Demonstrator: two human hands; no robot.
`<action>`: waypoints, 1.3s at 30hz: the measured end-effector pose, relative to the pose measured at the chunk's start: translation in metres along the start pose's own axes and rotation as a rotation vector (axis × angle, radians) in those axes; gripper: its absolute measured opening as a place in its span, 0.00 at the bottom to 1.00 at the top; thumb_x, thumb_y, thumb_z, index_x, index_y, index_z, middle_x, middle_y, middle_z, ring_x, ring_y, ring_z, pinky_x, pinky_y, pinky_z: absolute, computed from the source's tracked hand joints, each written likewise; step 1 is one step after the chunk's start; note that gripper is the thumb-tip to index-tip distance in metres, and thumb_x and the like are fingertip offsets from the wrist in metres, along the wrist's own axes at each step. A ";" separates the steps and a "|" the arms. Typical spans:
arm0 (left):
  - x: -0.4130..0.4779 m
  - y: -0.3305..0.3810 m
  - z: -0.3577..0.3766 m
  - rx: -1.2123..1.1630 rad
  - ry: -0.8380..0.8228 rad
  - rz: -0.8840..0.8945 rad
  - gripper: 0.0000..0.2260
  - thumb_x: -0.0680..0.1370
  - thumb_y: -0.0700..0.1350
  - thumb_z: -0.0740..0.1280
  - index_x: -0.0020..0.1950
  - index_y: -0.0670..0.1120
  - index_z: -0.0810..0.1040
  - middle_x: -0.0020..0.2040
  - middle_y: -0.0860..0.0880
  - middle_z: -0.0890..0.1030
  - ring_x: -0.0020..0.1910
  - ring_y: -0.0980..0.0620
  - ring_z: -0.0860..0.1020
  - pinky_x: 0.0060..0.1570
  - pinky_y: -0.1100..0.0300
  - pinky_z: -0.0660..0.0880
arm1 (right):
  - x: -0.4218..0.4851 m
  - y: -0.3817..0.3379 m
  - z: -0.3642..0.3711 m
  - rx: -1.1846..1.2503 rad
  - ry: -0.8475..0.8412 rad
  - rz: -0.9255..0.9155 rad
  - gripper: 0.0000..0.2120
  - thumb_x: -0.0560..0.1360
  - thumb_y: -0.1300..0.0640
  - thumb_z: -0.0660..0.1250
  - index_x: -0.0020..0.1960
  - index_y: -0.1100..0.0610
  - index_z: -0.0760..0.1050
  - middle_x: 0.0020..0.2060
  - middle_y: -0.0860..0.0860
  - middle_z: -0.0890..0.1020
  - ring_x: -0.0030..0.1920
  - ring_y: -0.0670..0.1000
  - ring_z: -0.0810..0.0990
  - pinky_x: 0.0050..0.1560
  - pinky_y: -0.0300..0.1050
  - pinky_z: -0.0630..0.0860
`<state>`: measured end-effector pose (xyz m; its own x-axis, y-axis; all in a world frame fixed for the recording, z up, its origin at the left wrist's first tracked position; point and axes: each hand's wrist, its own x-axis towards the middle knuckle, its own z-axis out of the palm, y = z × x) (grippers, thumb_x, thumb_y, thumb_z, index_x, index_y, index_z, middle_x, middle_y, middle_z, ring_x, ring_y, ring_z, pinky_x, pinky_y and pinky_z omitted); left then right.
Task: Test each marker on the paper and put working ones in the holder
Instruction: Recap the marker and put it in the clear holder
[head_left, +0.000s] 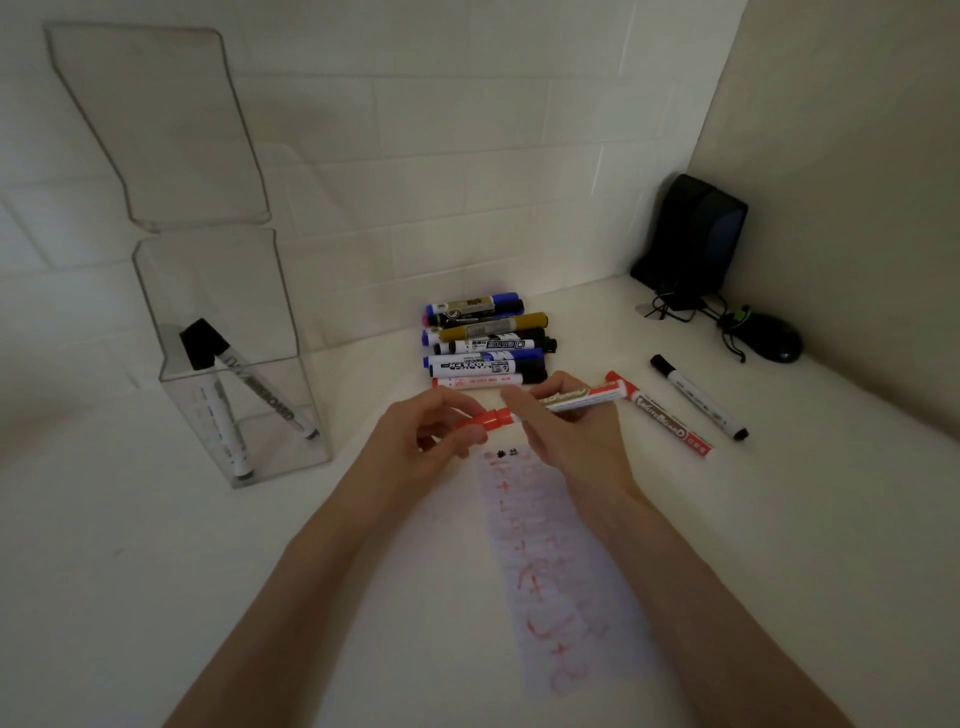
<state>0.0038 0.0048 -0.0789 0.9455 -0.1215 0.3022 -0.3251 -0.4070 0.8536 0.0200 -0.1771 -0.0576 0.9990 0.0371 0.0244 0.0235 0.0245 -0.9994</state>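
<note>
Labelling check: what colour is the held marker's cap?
The marker cap is red; head view.

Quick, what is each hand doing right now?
Left hand: pinching the red cap.
Right hand: gripping the red marker by its barrel.

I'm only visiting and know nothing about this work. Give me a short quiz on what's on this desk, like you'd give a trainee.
1. True or false: the clear plastic holder contains two black-capped white markers.
2. What colour are most scribbles on the white paper strip? A blue, B red, C green.
3. Fill in: the left hand pinches the ___ of the red-and-white marker that the right hand grips.
Key: 1 true; 2 B; 3 cap.
</note>
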 end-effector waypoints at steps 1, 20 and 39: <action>0.000 -0.001 0.000 -0.007 0.004 0.012 0.05 0.79 0.42 0.70 0.51 0.52 0.79 0.41 0.54 0.85 0.36 0.56 0.82 0.41 0.66 0.76 | -0.002 -0.003 0.000 -0.022 -0.050 0.015 0.13 0.74 0.52 0.78 0.47 0.61 0.81 0.32 0.54 0.81 0.28 0.48 0.75 0.29 0.38 0.70; -0.002 0.002 0.014 -0.017 0.161 0.062 0.07 0.81 0.37 0.66 0.52 0.46 0.83 0.36 0.53 0.81 0.35 0.54 0.79 0.42 0.58 0.76 | -0.007 -0.006 -0.008 0.010 0.020 0.102 0.32 0.84 0.53 0.50 0.23 0.53 0.76 0.26 0.52 0.76 0.25 0.46 0.65 0.28 0.39 0.62; 0.001 -0.008 0.013 0.238 0.290 -0.042 0.10 0.80 0.42 0.67 0.58 0.55 0.78 0.49 0.59 0.79 0.45 0.59 0.78 0.39 0.69 0.71 | 0.038 0.015 -0.123 -1.007 0.370 -0.168 0.08 0.74 0.51 0.76 0.51 0.52 0.87 0.44 0.52 0.84 0.49 0.56 0.79 0.46 0.44 0.67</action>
<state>0.0076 -0.0035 -0.0906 0.9020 0.1477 0.4057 -0.2401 -0.6093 0.7557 0.0626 -0.2986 -0.0749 0.9258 -0.1976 0.3222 0.0125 -0.8360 -0.5486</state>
